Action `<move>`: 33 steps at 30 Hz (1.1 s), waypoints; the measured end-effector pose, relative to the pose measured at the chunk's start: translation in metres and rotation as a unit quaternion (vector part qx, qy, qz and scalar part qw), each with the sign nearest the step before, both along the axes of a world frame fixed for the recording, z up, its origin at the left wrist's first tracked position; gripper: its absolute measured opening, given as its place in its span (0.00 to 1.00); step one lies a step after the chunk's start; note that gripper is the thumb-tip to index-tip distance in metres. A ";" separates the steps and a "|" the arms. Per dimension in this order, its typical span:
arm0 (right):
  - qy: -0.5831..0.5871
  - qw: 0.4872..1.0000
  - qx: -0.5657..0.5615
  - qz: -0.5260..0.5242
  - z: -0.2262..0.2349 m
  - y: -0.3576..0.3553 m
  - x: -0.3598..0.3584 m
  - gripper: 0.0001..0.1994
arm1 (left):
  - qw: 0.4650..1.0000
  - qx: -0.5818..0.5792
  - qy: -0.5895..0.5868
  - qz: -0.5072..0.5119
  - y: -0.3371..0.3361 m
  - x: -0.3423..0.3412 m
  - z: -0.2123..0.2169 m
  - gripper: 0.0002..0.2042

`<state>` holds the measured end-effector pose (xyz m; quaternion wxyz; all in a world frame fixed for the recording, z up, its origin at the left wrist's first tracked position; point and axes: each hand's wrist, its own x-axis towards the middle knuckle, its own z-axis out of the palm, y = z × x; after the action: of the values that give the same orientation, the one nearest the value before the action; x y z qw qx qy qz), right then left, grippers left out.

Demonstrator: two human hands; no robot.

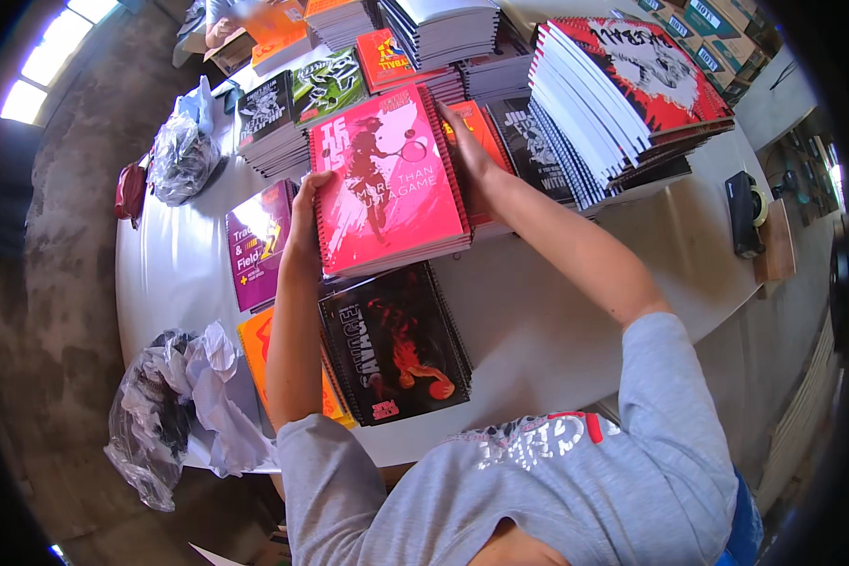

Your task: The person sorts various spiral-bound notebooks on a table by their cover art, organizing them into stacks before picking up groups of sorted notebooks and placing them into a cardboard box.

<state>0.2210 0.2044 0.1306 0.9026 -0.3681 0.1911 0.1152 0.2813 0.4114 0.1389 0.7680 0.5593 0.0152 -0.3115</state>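
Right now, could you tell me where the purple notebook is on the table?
In the head view, the purple notebook lies left of centre on the white table, beside the left hand gripping the pink notebook stack, above the orange notebook.

White table (557,349): stack of spiral notebooks (391,184) at centre, left hand (304,219) on its left edge, right hand (464,141) on its right, spiral edge. Nearer the person, just in front of that stack: single notebook (396,344), partly overlapping another (259,344) to its left. Left of the centre stack: further notebook (258,243). Behind: a row of notebook stacks (349,66). Right: tall fanned stack (623,94). Far right edge: tape dispenser (747,212). Near left corner: crumpled plastic wrapping (174,410). Far left edge: second plastic bundle (181,156).
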 end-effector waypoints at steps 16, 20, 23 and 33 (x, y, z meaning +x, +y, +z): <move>-0.250 0.964 -0.072 -0.058 0.062 -0.023 -0.138 0.35 | 0.999 0.008 0.003 -0.034 -0.037 -0.122 0.070 0.18; -0.163 0.964 -0.016 -0.208 0.061 -0.023 -0.180 0.33 | 0.995 0.040 0.001 -0.087 -0.048 -0.159 0.072 0.19; -0.179 0.958 -0.055 -0.217 0.050 -0.036 -0.224 0.32 | 0.971 0.060 -0.122 -0.197 -0.049 -0.190 0.044 0.13; -0.056 0.988 0.018 -0.142 -0.086 -0.096 -0.292 0.33 | 0.964 0.249 -0.021 -0.091 -0.103 -0.271 -0.063 0.38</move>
<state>-0.0707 0.1087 0.0449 0.9256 -0.3264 0.1889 -0.0313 0.0103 0.3087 0.0762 0.5731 0.7384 0.0251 -0.3545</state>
